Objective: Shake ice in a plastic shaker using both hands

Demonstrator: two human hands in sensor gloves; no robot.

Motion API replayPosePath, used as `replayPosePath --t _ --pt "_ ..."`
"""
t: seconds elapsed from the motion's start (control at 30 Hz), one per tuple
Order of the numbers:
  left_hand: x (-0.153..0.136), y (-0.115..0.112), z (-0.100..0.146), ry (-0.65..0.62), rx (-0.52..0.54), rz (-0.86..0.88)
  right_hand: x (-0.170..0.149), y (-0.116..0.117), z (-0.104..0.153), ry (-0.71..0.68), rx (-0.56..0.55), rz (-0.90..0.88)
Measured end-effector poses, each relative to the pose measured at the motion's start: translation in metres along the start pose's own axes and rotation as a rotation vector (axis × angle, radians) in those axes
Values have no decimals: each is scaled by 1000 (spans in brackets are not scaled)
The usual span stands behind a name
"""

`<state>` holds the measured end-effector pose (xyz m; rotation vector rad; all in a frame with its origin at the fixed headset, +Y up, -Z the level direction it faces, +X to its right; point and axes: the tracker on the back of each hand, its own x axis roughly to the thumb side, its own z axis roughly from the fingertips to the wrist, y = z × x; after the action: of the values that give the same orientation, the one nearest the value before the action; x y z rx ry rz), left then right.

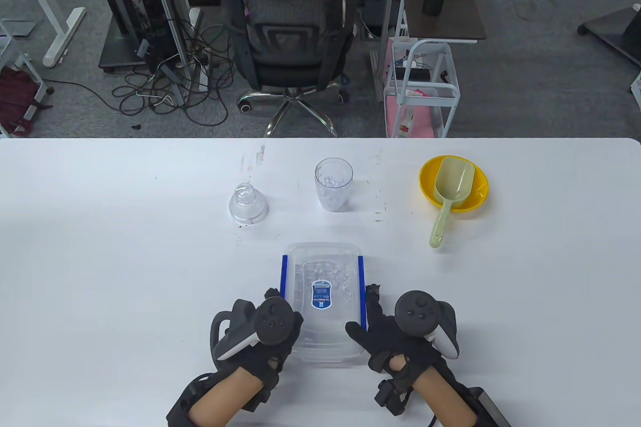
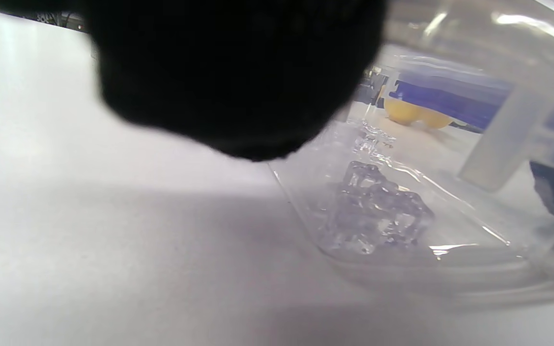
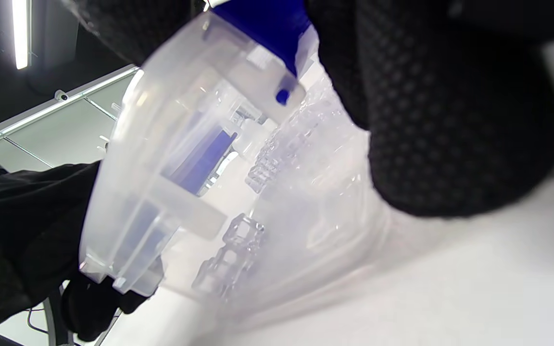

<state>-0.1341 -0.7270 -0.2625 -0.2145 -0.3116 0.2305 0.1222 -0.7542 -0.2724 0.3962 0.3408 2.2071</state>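
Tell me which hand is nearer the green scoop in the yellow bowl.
Right. The right hand grips the ice container below-left of the scoop; the left hand is across the container, farther off.

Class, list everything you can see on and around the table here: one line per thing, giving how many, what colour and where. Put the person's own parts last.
Ice container: one, clear with blue side clips, lid on, near table edge between the hands.
Shaker cup: one, clear, ice inside, table centre.
Shaker lid: one, clear, domed, left of the cup.
Bowl: one, yellow, right of the cup.
Scoop: one, pale green, lying in the bowl, handle over the rim.
Table: one, white.
Office chair: one, black, behind the table.
Left hand: black glove, at the container's left side.
Right hand: black glove, at its right side.
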Motion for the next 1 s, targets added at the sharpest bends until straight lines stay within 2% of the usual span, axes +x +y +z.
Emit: replayPosePath --t 0.07,0.2,0.33,0.5,0.63,0.73,0.87,1.0 --pt "0 0 0 -1 11 -7 4 -4 0 -3 3 11" --pt "0 -1 1 0 8 -1 22 -24 1 -46 -98 135" --pt "1 -1 1 6 13 -9 44 -45 -1 -78 -198 183" --pt "1 -1 2 16 12 -13 84 -72 -19 -107 -307 205" --pt "1 -1 2 18 6 -15 123 -93 -45 -71 -309 296" --pt "1 -1 2 19 7 -17 148 -107 -68 -75 -373 370" --pt "2 -1 1 18 9 -22 159 -116 -102 -31 -402 435" --pt "4 -2 2 26 16 -43 145 -117 -146 74 -406 479"
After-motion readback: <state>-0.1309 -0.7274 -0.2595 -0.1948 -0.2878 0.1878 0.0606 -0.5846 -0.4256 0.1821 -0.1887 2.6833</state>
